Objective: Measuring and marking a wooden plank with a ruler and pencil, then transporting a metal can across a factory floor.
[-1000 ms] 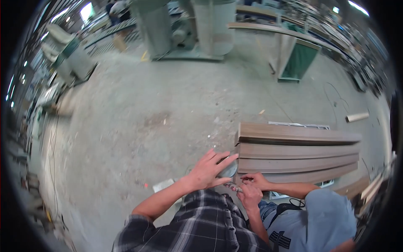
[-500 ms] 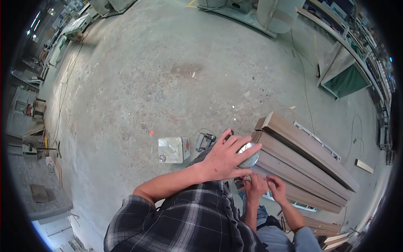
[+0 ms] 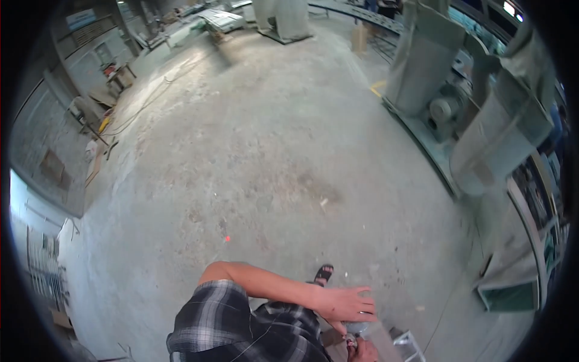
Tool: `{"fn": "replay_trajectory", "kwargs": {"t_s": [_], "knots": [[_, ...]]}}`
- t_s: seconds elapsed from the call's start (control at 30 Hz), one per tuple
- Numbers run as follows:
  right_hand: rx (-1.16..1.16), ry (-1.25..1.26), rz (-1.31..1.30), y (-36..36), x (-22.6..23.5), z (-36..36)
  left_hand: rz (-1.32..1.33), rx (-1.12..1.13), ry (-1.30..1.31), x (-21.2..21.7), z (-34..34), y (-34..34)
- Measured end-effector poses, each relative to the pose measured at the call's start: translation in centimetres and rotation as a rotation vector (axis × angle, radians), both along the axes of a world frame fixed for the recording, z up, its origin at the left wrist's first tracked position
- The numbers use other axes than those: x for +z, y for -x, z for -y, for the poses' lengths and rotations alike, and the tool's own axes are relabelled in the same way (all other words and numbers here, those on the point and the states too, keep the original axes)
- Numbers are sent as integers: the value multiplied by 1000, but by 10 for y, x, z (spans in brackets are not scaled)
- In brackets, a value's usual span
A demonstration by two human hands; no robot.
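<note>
My left hand (image 3: 347, 303) reaches across from the left, a ring on one finger, and lies over a round silver-grey cup-like thing (image 3: 357, 327). Its fingers are bent around the top, with the thumb at the near side. Just below, at the lower edge, a second hand (image 3: 365, 350), which seems to be my right, closes around a small part with red and metal on it (image 3: 351, 341). Its forearm is cut off by the frame, and what it grips is mostly hidden. A pale board (image 3: 384, 341) lies beside that hand.
A foot in a dark sandal (image 3: 324, 274) is on the concrete floor (image 3: 241, 157) beyond my left arm. Right of the hands is a whitish metal frame (image 3: 411, 349). Big grey machines with a motor (image 3: 444, 110) stand at the right, and a green-sided bin (image 3: 512, 295) at the far right.
The view has tilted up, so my hands sit lower in the picture. The metal can, most of the board stack and the co-worker have left the frame. My left hand stays on the round thing.
</note>
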State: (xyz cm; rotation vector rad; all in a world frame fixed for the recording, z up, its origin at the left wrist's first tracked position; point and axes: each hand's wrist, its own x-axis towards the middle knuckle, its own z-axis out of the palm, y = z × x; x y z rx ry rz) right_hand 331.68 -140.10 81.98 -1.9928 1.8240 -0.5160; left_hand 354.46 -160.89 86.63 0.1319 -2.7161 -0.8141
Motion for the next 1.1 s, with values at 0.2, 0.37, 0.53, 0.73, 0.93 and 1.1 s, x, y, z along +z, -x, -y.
{"fn": "replay_trajectory", "kwargs": {"t_s": [0.2, 0.37, 0.53, 0.73, 0.93, 1.1], "knots": [[157, 88, -198, 41, -40, 134, -24, 273, 112, 17, 95, -16], [373, 108, -51, 32, -25, 247, 16, 567, 189, 19, 127, -40], [625, 69, -32, 1, -15, 348, 53, 902, 187, 21, 144, -67], [947, 174, 24, -28, -32, 457, 241, 1241, 19, 37, 167, -79], [1212, 213, 171, -63, -43, 562, 186, 1452, 145, 29, 192, -93], [1419, 126, 8, -101, -18, 626, 83, 1595, 52, 45, 180, -99]]}}
